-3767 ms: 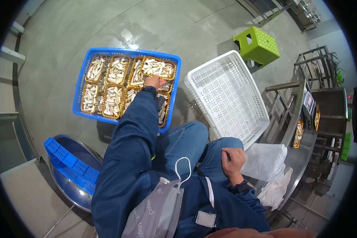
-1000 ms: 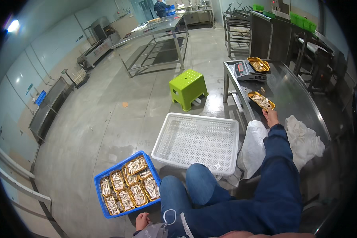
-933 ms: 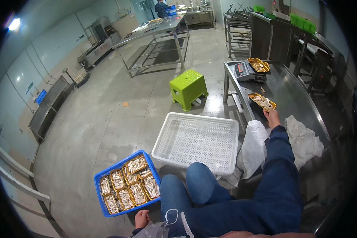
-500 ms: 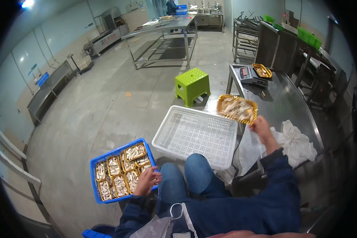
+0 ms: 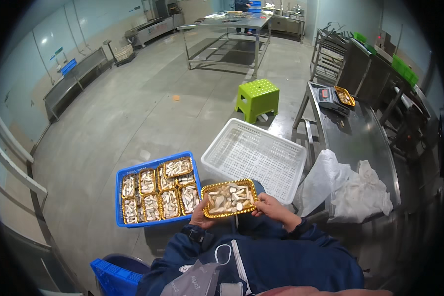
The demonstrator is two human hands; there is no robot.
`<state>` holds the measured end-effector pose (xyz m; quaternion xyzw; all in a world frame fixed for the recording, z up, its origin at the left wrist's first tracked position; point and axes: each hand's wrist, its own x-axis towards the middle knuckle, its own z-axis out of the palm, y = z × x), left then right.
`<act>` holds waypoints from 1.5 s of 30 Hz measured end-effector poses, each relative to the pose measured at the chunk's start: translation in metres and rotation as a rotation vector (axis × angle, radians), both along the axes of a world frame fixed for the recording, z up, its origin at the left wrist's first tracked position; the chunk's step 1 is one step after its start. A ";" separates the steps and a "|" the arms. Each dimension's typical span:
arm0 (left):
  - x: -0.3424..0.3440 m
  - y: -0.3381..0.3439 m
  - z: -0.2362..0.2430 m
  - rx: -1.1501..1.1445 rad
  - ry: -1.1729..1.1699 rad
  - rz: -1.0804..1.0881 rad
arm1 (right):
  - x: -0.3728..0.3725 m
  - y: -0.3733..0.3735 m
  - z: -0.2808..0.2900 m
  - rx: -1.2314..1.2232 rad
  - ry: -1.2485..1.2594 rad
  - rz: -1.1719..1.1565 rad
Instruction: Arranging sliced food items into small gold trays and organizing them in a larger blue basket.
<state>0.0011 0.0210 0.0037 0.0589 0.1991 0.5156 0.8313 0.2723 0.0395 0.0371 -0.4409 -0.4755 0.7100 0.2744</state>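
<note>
In front of my lap is a gold tray [image 5: 229, 213] filled with pale cut pieces that look like mushrooms. My left hand [image 5: 202, 216] grips its left end, and my right hand [image 5: 275, 209] pinches the lower right corner. Just left of the tray, a blue crate [image 5: 158, 223] holds several gold trays of the same pale pieces, some stacked on others. The tray in my hands hangs above my knees, near the crate's right side.
A white perforated basket [image 5: 259, 160] stands ahead of my knees, with a green stool [image 5: 256, 101] beyond it. On the steel table [image 5: 362, 135] at right sit a scale [image 5: 332, 101], a small gold tray [image 5: 345, 97] and crumpled white cloth [image 5: 362, 197]. Blue plastic [image 5: 116, 276] lies lower left.
My right hand has brought the gold tray from beside the steel table leftward to my lap. My left hand, empty before, now grips its other end. The whole view has shifted.
</note>
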 end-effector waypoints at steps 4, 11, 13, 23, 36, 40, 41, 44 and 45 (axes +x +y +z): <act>-0.008 -0.005 -0.012 -0.026 -0.019 0.033 | -0.001 0.009 0.013 0.278 -0.342 0.009; 0.010 0.002 -0.031 0.012 -0.137 -0.023 | -0.035 0.017 0.036 1.058 -0.636 -0.195; 0.018 0.000 -0.026 0.035 -0.163 -0.045 | -0.054 0.016 0.031 1.268 -0.718 -0.014; 0.020 0.010 -0.040 -0.002 -0.199 0.022 | -0.064 0.016 0.019 1.301 -0.642 0.160; 0.024 0.008 -0.032 0.009 -0.198 -0.004 | -0.061 0.030 0.022 1.278 -0.653 0.066; 0.027 0.004 -0.031 0.001 -0.158 -0.013 | -0.064 0.036 0.017 1.247 -0.769 0.030; 0.026 0.004 -0.030 0.012 -0.151 -0.025 | -0.068 0.035 0.017 1.249 -0.766 0.028; 0.026 0.006 -0.030 0.022 -0.157 -0.048 | -0.075 0.033 0.011 1.282 -0.745 0.146; 0.027 0.007 -0.028 0.025 -0.154 -0.060 | -0.075 0.036 0.010 1.283 -0.742 0.146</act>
